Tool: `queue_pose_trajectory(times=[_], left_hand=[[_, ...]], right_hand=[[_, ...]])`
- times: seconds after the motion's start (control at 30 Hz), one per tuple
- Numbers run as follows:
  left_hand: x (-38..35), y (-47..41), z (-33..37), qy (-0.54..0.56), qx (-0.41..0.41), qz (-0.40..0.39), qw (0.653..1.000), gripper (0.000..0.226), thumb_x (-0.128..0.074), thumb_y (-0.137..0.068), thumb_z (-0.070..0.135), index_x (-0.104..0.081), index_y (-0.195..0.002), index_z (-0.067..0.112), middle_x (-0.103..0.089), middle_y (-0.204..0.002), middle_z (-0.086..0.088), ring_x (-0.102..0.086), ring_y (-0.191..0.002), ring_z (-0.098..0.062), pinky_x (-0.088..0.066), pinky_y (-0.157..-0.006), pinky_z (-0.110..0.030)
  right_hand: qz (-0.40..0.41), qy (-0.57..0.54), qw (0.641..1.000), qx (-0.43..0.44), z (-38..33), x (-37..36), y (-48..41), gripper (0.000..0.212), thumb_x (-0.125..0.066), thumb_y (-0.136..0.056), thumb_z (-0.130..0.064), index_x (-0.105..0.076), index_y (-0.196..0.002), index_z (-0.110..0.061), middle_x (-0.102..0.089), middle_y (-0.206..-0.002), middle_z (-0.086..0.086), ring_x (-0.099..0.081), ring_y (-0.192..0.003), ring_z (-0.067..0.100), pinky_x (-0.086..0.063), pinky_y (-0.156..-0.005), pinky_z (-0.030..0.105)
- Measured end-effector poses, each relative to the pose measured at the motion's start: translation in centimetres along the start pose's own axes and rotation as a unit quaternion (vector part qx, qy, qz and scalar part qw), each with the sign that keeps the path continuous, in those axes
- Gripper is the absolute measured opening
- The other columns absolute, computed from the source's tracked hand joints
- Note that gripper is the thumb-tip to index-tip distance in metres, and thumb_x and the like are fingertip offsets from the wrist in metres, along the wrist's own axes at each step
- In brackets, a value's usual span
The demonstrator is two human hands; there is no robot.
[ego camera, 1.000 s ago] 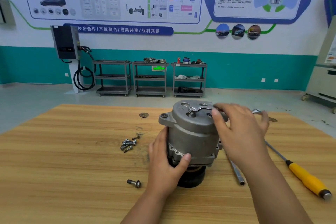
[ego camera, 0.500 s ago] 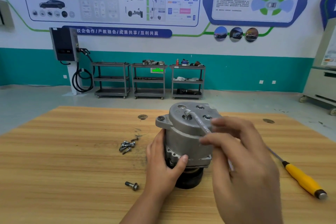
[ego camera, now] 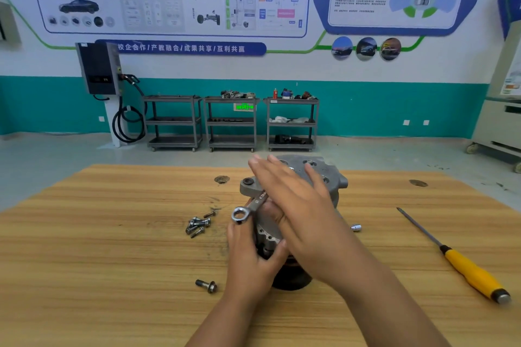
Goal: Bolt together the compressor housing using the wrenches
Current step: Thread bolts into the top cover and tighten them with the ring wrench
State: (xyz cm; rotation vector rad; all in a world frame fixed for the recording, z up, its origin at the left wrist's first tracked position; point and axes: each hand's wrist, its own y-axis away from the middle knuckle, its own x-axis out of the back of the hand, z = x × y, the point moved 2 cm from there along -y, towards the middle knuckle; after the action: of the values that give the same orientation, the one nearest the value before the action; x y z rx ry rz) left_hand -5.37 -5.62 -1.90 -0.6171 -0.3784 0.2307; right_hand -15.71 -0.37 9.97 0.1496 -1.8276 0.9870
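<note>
1. The right hand lies flat and open over the top of the compressor housing, the fingers stretched out toward the left; under the palm passes the wrench, so the hand presses on the shank rather than closes around it; how firmly it holds, I cannot tell.
2. The left hand is wrapped around the near side of the housing, thumb on the lower rim, and steadies it; the housing stands upright on the wooden table, near the middle.
3. The ring end of the wrench sticks out free to the left, just above the left hand; the other end is hidden under the right hand, so I cannot see whether it sits on a bolt.
4. I judge the step to be the tightening of a top bolt; the next move calls for resetting the wrench and closing the fingers on it.
5. Spare bolts lie left of the housing, a single bolt nearer; a yellow-handled screwdriver lies well apart at the right.
</note>
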Motion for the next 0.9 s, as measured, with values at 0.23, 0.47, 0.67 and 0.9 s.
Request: queue_pose_trajectory(times=[0.23, 0.47, 0.67, 0.9], left_hand=[[0.0, -0.1, 0.2, -0.036, -0.048, 0.023, 0.998, 0.073, -0.052, -0.068, 0.066, -0.017, -0.132, 0.055, -0.027, -0.123, 0.047, -0.025, -0.116, 0.014, -0.028, -0.090, -0.011], [-0.2, -0.1, 0.0, -0.027, -0.050, 0.022, 0.998, 0.074, -0.053, -0.069, 0.065, -0.013, -0.132, 0.064, -0.025, -0.122, 0.050, -0.027, -0.121, 0.008, -0.029, -0.088, -0.014], [-0.4, -0.2, -0.1, -0.027, -0.053, 0.019, 0.998, 0.076, -0.053, -0.069, 0.067, -0.014, -0.134, 0.061, -0.022, -0.124, 0.051, -0.024, -0.123, 0.010, -0.029, -0.091, -0.022], [-0.3, -0.2, -0.2, -0.039, -0.058, 0.020, 0.997, 0.075, -0.052, -0.070, 0.067, -0.013, -0.134, 0.060, -0.020, -0.127, 0.050, -0.021, -0.124, 0.012, -0.027, -0.094, -0.021]], right_hand=[[0.099, -0.106, 0.984, -0.106, 3.0, 1.7, -2.2, 0.030, -0.058, -0.090, -0.033, -0.066, -0.119, -0.028, -0.066, -0.118, -0.012, -0.055, -0.116, 0.007, -0.033, -0.107, 0.044], [0.136, -0.039, 0.959, -0.245, 3.9, 0.6, -3.9, 0.028, -0.053, -0.089, -0.051, -0.071, -0.098, -0.031, -0.070, -0.101, -0.012, -0.056, -0.109, 0.016, -0.023, -0.106, 0.046], [0.099, 0.049, 0.959, -0.260, 5.2, 0.4, -4.5, 0.053, -0.047, -0.092, -0.045, -0.029, -0.142, -0.044, -0.003, -0.159, -0.011, 0.005, -0.146, 0.020, 0.004, -0.111, 0.057], [0.089, 0.052, 0.963, -0.247, 6.4, 1.2, -2.4, 0.056, -0.023, -0.087, -0.067, -0.055, -0.123, -0.039, -0.043, -0.144, -0.015, -0.005, -0.146, 0.014, 0.015, -0.110, 0.053]])
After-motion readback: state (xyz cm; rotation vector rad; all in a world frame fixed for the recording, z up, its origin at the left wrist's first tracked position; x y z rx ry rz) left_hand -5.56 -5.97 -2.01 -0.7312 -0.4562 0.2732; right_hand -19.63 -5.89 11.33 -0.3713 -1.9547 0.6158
